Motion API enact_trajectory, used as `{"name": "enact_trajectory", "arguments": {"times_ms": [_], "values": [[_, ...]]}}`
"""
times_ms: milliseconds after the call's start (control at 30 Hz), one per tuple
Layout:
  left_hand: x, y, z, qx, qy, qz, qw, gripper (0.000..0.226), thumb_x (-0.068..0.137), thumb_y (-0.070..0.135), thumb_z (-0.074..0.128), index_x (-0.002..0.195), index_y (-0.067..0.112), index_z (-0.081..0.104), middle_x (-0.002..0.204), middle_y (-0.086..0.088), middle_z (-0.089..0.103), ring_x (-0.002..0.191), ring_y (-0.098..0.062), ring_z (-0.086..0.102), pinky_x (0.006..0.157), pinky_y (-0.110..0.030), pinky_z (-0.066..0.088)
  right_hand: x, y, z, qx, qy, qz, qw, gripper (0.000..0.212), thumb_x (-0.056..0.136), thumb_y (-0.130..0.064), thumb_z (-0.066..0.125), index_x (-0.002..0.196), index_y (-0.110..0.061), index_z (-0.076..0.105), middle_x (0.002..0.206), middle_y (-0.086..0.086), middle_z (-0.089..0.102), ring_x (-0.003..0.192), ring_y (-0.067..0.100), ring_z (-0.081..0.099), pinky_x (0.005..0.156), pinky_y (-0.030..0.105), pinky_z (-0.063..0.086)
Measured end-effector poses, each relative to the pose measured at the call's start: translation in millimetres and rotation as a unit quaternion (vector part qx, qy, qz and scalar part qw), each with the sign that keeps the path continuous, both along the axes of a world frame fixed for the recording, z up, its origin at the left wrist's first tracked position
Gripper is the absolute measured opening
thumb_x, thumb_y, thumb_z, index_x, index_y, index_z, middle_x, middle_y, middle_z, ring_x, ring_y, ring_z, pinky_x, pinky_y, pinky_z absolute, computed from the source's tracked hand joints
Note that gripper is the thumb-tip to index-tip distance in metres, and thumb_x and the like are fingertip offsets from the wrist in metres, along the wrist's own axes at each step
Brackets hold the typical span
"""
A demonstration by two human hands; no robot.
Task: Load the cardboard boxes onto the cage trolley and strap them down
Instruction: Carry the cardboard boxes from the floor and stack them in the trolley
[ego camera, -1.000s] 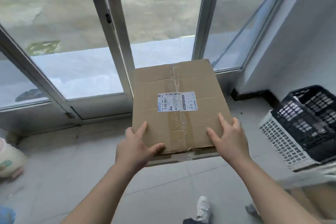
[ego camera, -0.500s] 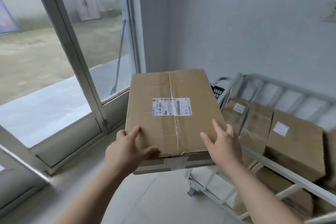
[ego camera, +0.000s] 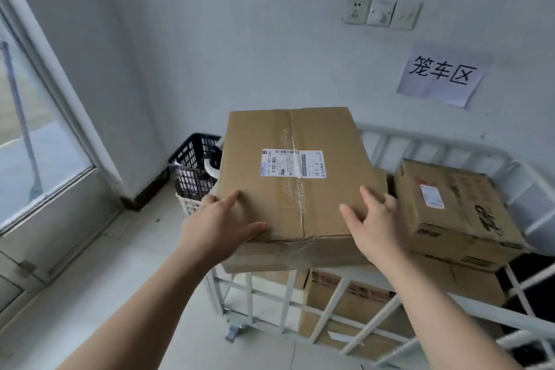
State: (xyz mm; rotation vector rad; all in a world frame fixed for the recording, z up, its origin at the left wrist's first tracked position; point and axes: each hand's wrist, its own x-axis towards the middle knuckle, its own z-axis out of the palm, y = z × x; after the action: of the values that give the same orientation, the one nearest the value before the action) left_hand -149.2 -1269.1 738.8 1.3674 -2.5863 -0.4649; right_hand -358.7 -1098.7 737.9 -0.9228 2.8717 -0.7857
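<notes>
Left hand [ego camera: 220, 227] and right hand [ego camera: 374, 225] clasp the near corners of the labelled cardboard box [ego camera: 295, 174], fingers spread flat on top. It should be lowered level into the near-left of the cage trolley [ego camera: 435, 141], beside the printed box [ego camera: 453, 204].

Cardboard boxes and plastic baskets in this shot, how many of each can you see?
Cardboard boxes: 4 at least; held box, top box in trolley, two lower behind the bars.
Plastic baskets: 2; black, white.
Total: 6
</notes>
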Motion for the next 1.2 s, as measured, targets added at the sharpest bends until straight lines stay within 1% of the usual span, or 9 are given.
{"name": "enact_trajectory", "arguments": {"times_ms": [167, 267, 367, 533, 667, 833, 900, 1067, 1200], "values": [[-88.7, -1.9, -1.6, 0.006, -0.019, -0.094, 0.995, 0.098, 0.056, 0.092, 0.046, 0.139, 0.039, 0.036, 0.122, -0.002, 0.051, 0.089, -0.017, 0.057, 0.066, -0.029, 0.041, -60.5, 30.6, -5.4, 0.012, -0.026, -0.072, 0.997, 0.066, 0.09, -0.056, 0.049, 0.145, -0.025, 0.035, 0.139, 0.015, 0.036, 0.12, 0.034, 0.047, 0.093, 0.043, 0.046], [-137.0, -6.8, -9.1, 0.008, -0.037, -0.141, 0.989, 0.094, 0.058, 0.091, 0.046, 0.135, 0.039, 0.039, 0.111, 0.001, 0.051, 0.079, -0.013, 0.051, 0.064, -0.028, 0.04, -89.4, 42.2, -12.6, 0.023, -0.049, -0.114, 0.992, 0.065, 0.09, -0.056, 0.049, 0.146, -0.025, 0.036, 0.14, 0.014, 0.037, 0.118, 0.032, 0.049, 0.088, 0.038, 0.045], [-183.3, -14.4, -20.2, 0.013, -0.056, -0.178, 0.982, 0.094, 0.058, 0.091, 0.046, 0.136, 0.038, 0.04, 0.113, 0.001, 0.054, 0.08, -0.013, 0.052, 0.063, -0.028, 0.042, -120.8, 46.5, -19.7, 0.044, -0.069, -0.149, 0.985, 0.065, 0.089, -0.057, 0.049, 0.145, -0.025, 0.037, 0.135, 0.014, 0.041, 0.117, 0.031, 0.05, 0.084, 0.035, 0.045], [-251.0, -27.3, -41.8, 0.053, -0.092, -0.228, 0.968, 0.091, 0.058, 0.09, 0.048, 0.132, 0.036, 0.047, 0.115, 0.002, 0.058, 0.089, -0.016, 0.058, 0.073, -0.03, 0.05, -163.5, 47.7, -32.1, 0.101, -0.114, -0.2, 0.968, 0.065, 0.089, -0.058, 0.048, 0.145, -0.025, 0.038, 0.134, 0.014, 0.043, 0.116, 0.032, 0.052, 0.087, 0.036, 0.046], [-293.6, -34.6, -58.9, 0.071, -0.141, -0.262, 0.952, 0.089, 0.058, 0.09, 0.048, 0.128, 0.036, 0.051, 0.118, 0.005, 0.061, 0.097, -0.017, 0.06, 0.07, -0.029, 0.044, -191.0, 48.4, -45.0, 0.135, -0.17, -0.224, 0.95, 0.066, 0.089, -0.059, 0.049, 0.144, -0.026, 0.038, 0.139, 0.011, 0.042, 0.117, 0.031, 0.052, 0.084, 0.035, 0.045], [-334.9, -37.5, -74.2, 0.091, -0.156, -0.287, 0.941, 0.078, 0.061, 0.088, 0.051, 0.114, 0.032, 0.059, 0.111, 0.008, 0.065, 0.095, -0.016, 0.061, 0.068, -0.028, 0.043, -222.0, 54.5, -59.0, 0.166, -0.208, -0.249, 0.931, 0.065, 0.087, -0.061, 0.048, 0.142, -0.026, 0.041, 0.137, 0.008, 0.046, 0.114, 0.027, 0.054, 0.083, 0.034, 0.046], [-347.6, -33.6, -78.8, 0.101, -0.157, -0.288, 0.939, 0.075, 0.061, 0.087, 0.051, 0.111, 0.032, 0.06, 0.106, 0.01, 0.066, 0.091, -0.016, 0.062, 0.068, -0.028, 0.044, -234.7, 59.6, -64.4, 0.161, -0.219, -0.249, 0.929, 0.065, 0.088, -0.059, 0.049, 0.142, -0.024, 0.042, 0.137, 0.006, 0.047, 0.114, 0.024, 0.053, 0.076, 0.032, 0.043], [-367.5, -18.0, -81.7, 0.098, -0.153, -0.262, 0.948, 0.075, 0.06, 0.087, 0.052, 0.11, 0.033, 0.061, 0.088, 0.016, 0.058, 0.072, -0.01, 0.053, 0.055, -0.024, 0.038, -267.0, 71.8, -73.2, 0.162, -0.226, -0.241, 0.93, 0.063, 0.087, -0.058, 0.049, 0.141, -0.027, 0.042, 0.137, 0.004, 0.046, 0.11, 0.022, 0.054, 0.07, 0.031, 0.041], [-373.0, -6.1, -86.3, 0.116, -0.162, -0.237, 0.951, 0.086, 0.055, 0.09, 0.051, 0.119, 0.033, 0.059, 0.105, 0.013, 0.066, 0.082, -0.012, 0.058, 0.062, -0.026, 0.043, -290.3, 80.0, -75.9, 0.192, -0.22, -0.204, 0.934, 0.058, 0.088, -0.057, 0.047, 0.138, -0.028, 0.046, 0.137, 0.001, 0.049, 0.111, 0.021, 0.055, 0.075, 0.03, 0.045]]}}
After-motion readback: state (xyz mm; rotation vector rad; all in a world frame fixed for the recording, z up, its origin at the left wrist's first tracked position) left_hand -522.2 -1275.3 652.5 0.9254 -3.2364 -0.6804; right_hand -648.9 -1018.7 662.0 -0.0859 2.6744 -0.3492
